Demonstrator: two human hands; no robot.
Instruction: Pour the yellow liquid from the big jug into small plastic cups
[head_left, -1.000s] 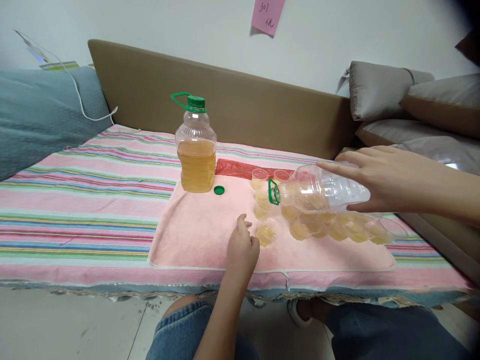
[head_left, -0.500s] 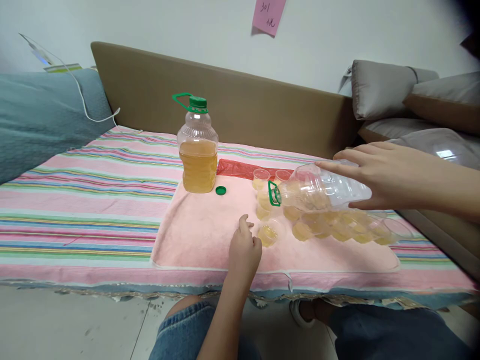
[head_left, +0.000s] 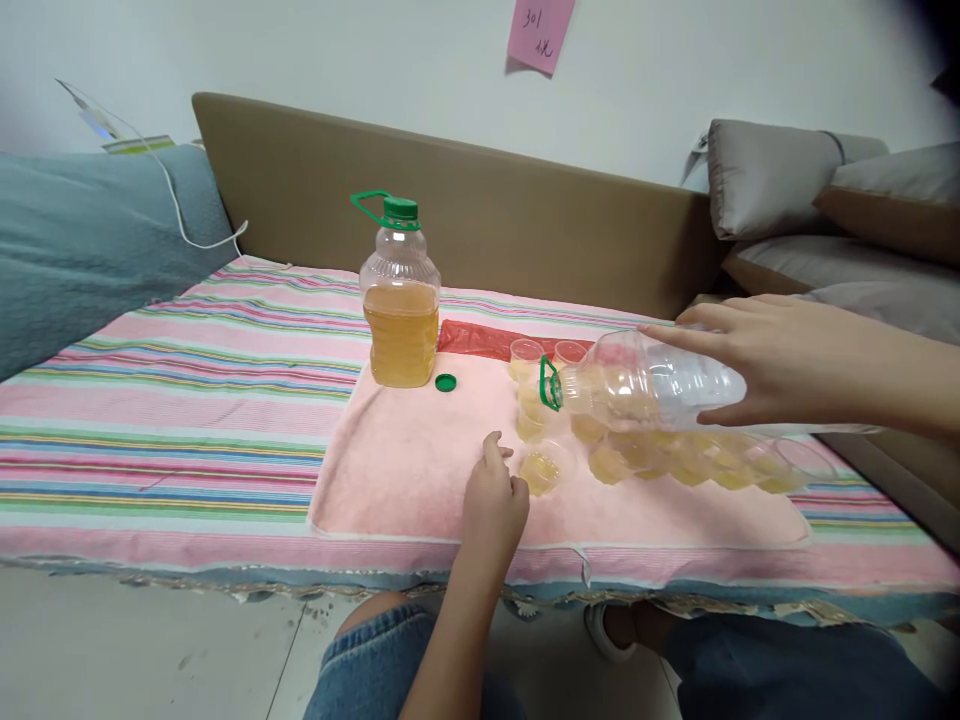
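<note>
My right hand (head_left: 750, 365) grips a large clear bottle (head_left: 630, 385), which lies nearly level in the air with its green-ringed mouth to the left. No liquid is plainly seen in it. Below the mouth stands a clear cup (head_left: 540, 470) with yellow liquid. My left hand (head_left: 495, 495) is beside this cup, its fingers partly curled and apart, holding nothing. Several more cups (head_left: 607, 462) of yellow liquid stand under and behind the bottle, partly hidden by it.
A capped bottle (head_left: 403, 335) of amber liquid stands at the back left of the pink towel (head_left: 397, 460). Near it lie a green cap (head_left: 445, 382) and a red plastic bag (head_left: 480, 340). Grey cushions (head_left: 772, 180) are at the right, a blue-green one (head_left: 97, 240) at the left.
The held bottle has tipped closer to level, its base lower than before. The whole view has shifted slightly. My left hand keeps its place beside the cup.
</note>
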